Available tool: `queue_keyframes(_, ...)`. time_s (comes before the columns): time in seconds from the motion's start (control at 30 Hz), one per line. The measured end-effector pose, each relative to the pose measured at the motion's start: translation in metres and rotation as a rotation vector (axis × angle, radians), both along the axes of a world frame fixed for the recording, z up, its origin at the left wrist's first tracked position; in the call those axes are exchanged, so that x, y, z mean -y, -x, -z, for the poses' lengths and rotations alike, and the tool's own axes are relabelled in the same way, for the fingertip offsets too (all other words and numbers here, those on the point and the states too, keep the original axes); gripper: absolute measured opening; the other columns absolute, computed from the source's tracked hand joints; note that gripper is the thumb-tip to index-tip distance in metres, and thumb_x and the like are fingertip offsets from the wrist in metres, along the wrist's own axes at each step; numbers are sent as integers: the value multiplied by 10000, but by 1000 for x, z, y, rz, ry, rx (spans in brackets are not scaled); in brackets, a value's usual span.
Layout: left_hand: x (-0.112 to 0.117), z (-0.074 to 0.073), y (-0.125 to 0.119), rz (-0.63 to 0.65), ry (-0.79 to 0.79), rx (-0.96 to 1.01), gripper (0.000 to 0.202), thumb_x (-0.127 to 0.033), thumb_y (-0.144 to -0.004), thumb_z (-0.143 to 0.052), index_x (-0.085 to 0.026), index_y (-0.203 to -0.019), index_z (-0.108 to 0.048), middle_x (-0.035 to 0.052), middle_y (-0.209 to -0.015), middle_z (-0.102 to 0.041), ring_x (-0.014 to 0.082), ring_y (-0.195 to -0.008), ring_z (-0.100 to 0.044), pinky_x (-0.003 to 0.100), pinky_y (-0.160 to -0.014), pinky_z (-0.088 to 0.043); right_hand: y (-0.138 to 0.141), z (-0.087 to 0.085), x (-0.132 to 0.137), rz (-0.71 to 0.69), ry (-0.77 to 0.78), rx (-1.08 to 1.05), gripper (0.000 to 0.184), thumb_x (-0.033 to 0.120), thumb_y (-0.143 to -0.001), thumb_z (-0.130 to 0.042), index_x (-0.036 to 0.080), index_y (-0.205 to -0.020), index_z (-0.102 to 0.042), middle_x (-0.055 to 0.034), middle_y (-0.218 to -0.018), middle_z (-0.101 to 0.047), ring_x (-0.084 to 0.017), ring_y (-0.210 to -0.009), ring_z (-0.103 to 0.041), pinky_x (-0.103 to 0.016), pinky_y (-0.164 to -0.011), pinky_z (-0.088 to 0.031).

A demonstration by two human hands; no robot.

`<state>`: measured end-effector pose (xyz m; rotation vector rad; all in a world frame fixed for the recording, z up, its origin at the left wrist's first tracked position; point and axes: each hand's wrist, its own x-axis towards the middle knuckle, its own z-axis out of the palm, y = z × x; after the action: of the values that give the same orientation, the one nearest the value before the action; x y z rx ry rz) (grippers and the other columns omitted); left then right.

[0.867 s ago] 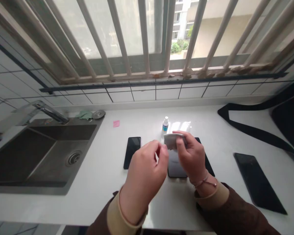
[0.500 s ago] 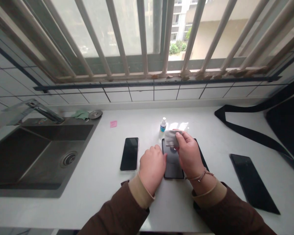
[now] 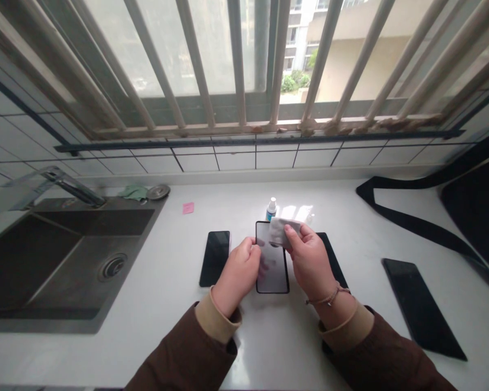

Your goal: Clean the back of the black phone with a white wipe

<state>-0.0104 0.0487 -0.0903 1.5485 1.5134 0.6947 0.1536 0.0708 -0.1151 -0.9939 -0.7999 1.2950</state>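
My left hand (image 3: 239, 269) grips the left edge of a black phone (image 3: 273, 269) and tilts it up off the white counter (image 3: 167, 304). My right hand (image 3: 309, 260) pinches a folded grey cloth (image 3: 280, 231) against the phone's upper screen. A small white bottle with a blue label (image 3: 271, 208) stands just behind the phone. A second phone (image 3: 214, 257) lies flat to the left of my left hand. A dark pad (image 3: 334, 260) shows under my right hand.
A steel sink (image 3: 65, 255) with a faucet (image 3: 71, 184) fills the left. A pink note (image 3: 188, 207) lies near it. Another dark phone (image 3: 421, 307) rests at the right, by a black bag and strap (image 3: 415, 220). Barred window behind.
My left hand dropped from mid-air to the phone, took its left edge and lifted it. The phone shifted left. My right hand kept the cloth and brought it onto the screen.
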Motion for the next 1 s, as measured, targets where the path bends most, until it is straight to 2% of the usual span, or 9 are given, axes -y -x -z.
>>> queue_keyframes(0.17, 7, 3, -5, -122, -66, 319, 249, -433, -1070, -464, -228, -1032, -602, 28, -916, -683, 207, -876, -665, 326, -840, -527, 6, -2, 6, -105, 28, -53, 337, 478, -901, -811, 219, -1109, -755, -59, -1032, -796, -212, -908, -736, -363, -870, -595)
queue_keyframes(0.3, 12, 4, -15, -157, 204, 876, 327, -508, -1064, -504, -259, -1261, -583, 43, -1091, -718, 202, -942, -709, 333, -882, -563, 10, -4, 10, -193, 45, -29, 381, 510, -922, -784, 204, -1147, -753, -75, -1051, -796, -233, -925, -736, -351, -849, -598)
queue_keyframes(0.4, 13, 3, -20, -182, 359, 1133, 412, -511, -1047, -566, -288, -1391, -521, 62, -1152, -730, 212, -931, -745, 361, -851, -597, 10, -6, 12, -204, 27, 46, 413, 535, -943, -748, 200, -1184, -738, -89, -1057, -797, -248, -892, -746, -351, -784, -612)
queue_keyframes(0.47, 13, 3, -20, -218, 432, 1207, 477, -532, -1054, -547, -262, -1445, -508, 101, -1137, -746, 237, -939, -756, 388, -824, -613, 6, -9, 13, -125, -18, 165, 415, 549, -960, -711, 199, -1182, -737, -96, -1029, -800, -266, -871, -755, -372, -755, -627)
queue_keyframes(0.53, 12, 3, -18, -261, 485, 1230, 550, -574, -1059, -511, -196, -1458, -531, 153, -1110, -761, 260, -948, -758, 410, -808, -623, 0, -13, 13, 47, -97, 342, 388, 540, -980, -676, 203, -1160, -741, -106, -1035, -803, -294, -912, -768, -412, -787, -644)
queue_keyframes(0.67, 11, 4, -17, -264, 540, 1238, 654, -631, -1044, -498, -123, -1449, -576, 215, -1108, -778, 282, -951, -765, 434, -814, -629, -11, -18, 15, 354, -346, 734, 300, 413, -1032, -612, 249, -1248, -739, -112, -1211, -794, -337, -1129, -763, -511, -983, -633)
queue_keyframes(0.73, 12, 3, -19, -227, 556, 1283, 647, -617, -1049, -500, -130, -1469, -580, 211, -1126, -784, 291, -980, -772, 437, -838, -628, -11, -15, 14, 349, -529, 911, 310, 302, -1043, -589, 274, -1319, -727, -95, -1301, -775, -334, -1231, -736, -531, -1083, -598)
queue_keyframes(0.83, 12, 0, -23, -174, 553, 1388, 565, -533, -1074, -510, -152, -1481, -601, 186, -1205, -783, 294, -1105, -761, 434, -959, -607, -5, -5, 11, 200, -741, 1097, 378, 162, -1048, -528, 263, -1360, -715, -91, -1353, -756, -304, -1263, -727, -511, -1142, -575)
queue_keyframes(1.0, 12, -5, -26, -181, 526, 1465, 474, -430, -1082, -533, -147, -1440, -657, 169, -1327, -750, 296, -1257, -706, 429, -1098, -549, 5, 9, 8, 82, -853, 1217, 466, 69, -1047, -439, 184, -1437, -666, -151, -1430, -702, -290, -1320, -690, -514, -1161, -559)
